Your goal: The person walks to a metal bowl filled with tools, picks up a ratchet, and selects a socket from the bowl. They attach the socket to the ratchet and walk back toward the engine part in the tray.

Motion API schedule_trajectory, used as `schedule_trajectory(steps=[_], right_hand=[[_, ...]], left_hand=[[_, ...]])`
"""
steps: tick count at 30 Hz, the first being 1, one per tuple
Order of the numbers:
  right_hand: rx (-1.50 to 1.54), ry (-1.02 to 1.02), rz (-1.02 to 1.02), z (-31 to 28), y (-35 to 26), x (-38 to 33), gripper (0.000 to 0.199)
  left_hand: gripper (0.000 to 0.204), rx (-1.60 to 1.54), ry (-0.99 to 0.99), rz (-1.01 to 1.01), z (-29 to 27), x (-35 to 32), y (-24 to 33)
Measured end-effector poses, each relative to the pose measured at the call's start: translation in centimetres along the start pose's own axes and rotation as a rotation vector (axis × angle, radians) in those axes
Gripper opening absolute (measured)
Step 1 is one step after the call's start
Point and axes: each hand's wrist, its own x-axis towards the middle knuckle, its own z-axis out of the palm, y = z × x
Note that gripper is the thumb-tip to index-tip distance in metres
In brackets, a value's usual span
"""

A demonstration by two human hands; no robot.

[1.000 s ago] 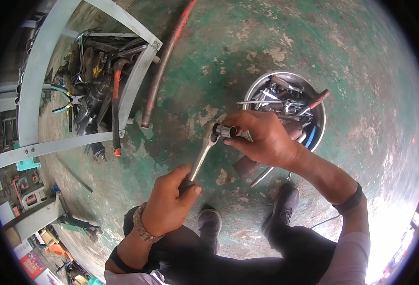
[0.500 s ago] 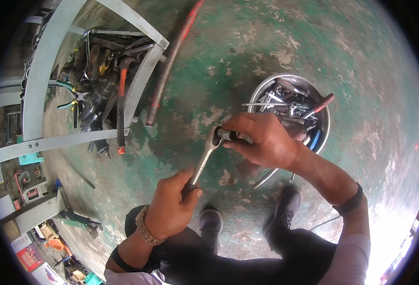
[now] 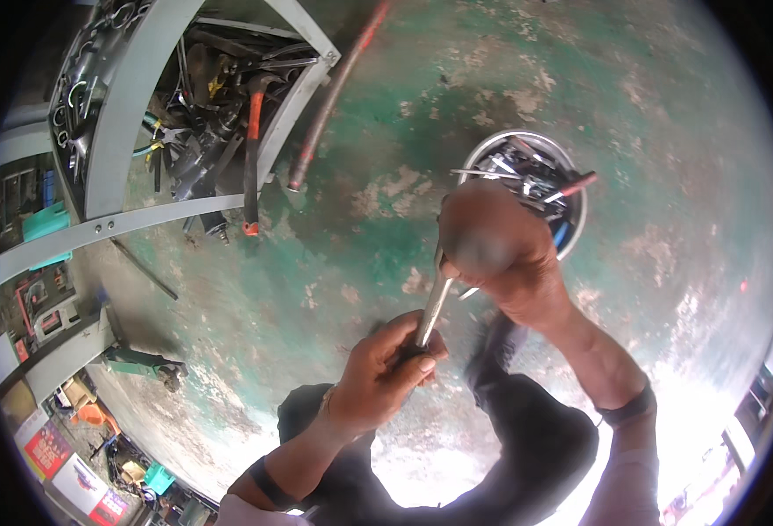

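Observation:
My left hand (image 3: 382, 373) is closed around the dark grip of a metal ratchet wrench (image 3: 436, 309). The wrench slants up and to the right from that fist. At its upper end my right hand (image 3: 500, 250) is wrapped over the head, its fingers curled and partly smeared by motion. The wrench head and any socket on it are hidden under this hand. Just beyond it stands a round metal basin (image 3: 583, 206) full of loose hand tools, with a red-handled tool (image 3: 572, 187) lying across the right rim. My right hand covers the basin's near left part.
At the left, a grey metal frame (image 3: 145, 216) surrounds a heap of tools, with an orange-handled hammer (image 3: 253, 162) leaning at its right side. A long reddish bar (image 3: 329, 105) lies on the worn green floor (image 3: 386, 254). A green tool (image 3: 141, 362) sits lower left.
Both hands and the wrench have moved right. My right hand has turned over the wrench head, covering the socket it pinched before. The head view has shifted, and my legs have moved.

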Motion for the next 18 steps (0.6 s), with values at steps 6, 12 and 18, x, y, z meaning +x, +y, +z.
schedule_trajectory(steps=[6,12,18], right_hand=[[0.044,0.005,0.615,2.5,-6.1,-6.3,0.072],[0.240,0.026,0.907,8.7,-15.9,-11.9,0.040],[0.136,0.151,0.896,15.8,-26.4,-13.2,0.018]], left_hand=[[0.037,-0.121,-0.125,-0.120,2.1,-4.9,-0.5],[0.030,-0.073,-0.047,-0.145,5.3,-13.8,3.5],[0.021,0.309,0.026,-0.075,8.0,-23.1,12.1]])
